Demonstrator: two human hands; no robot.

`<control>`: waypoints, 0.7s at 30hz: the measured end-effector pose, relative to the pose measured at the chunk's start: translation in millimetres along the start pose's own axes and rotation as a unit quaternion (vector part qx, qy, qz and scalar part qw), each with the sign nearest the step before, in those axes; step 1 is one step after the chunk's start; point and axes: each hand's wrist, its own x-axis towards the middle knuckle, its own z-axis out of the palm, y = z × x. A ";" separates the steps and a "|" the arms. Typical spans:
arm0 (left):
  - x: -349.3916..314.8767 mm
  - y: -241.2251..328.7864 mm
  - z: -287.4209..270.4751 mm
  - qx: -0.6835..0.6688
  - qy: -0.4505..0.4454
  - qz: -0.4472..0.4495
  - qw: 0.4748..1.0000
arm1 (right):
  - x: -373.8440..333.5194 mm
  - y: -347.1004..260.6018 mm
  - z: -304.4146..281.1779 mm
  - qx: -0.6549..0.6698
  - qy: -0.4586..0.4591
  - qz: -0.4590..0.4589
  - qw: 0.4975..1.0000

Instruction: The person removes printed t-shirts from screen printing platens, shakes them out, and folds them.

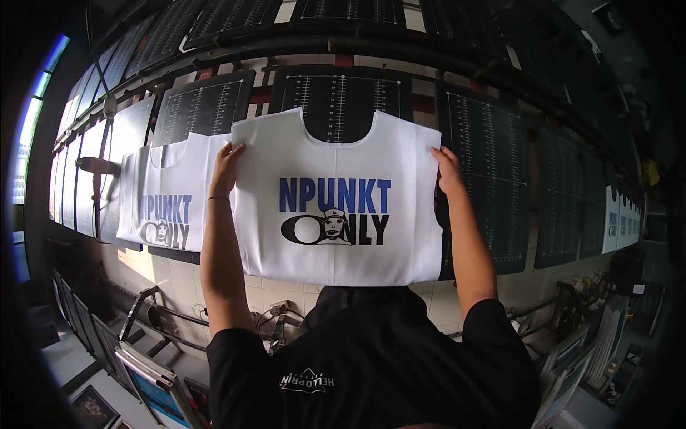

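Observation:
A white sleeveless shirt panel [261, 236] with a scooped neck spreads in front of me, over a black printing board [396, 93]. Blue and black lettering and a drawn capped head [333, 226] are printed on its middle. My left hand [227, 168] pinches the panel's left edge below the shoulder, thumb on top. At the opposite edge, at about the same height, my right hand [448, 168] grips the cloth. The fingers beneath the fabric are partly hidden. Whether the cloth touches the board or hangs just above it, I cannot tell.
A second printed white panel [136, 193] lies on the board to the left. More black boards with white ruled scales [493, 164] stand in a row to the right. A dark rail [357, 45] runs behind. Framed screens [153, 375] lean at lower left, and cables [277, 314] lie near my body.

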 end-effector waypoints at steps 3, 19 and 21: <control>-5.5 9.3 -1.8 0.023 0.027 0.016 0.999 | -11.0 -26.1 7.9 -0.010 0.009 -0.050 0.999; -56.8 -46.5 52.3 0.504 0.192 0.313 0.782 | -97.6 28.4 36.7 -0.432 0.100 -0.225 0.868; -107.8 -74.8 46.6 0.509 0.158 0.232 0.813 | -151.6 59.7 26.7 -0.408 0.074 -0.174 0.893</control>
